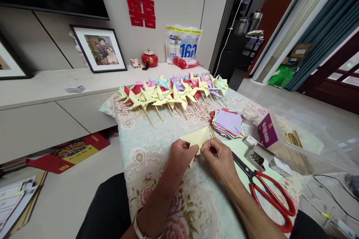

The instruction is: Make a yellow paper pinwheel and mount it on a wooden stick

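Left hand [181, 155], right hand [220, 158], both pinched closed on pale-yellow paper [198, 136] — looks feather-light, easily creased; edges suit best.

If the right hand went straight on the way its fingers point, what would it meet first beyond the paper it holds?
Probably the left hand, whose thumb lies just ahead of the right hand at the pale yellow paper, though the depth between them is unclear.
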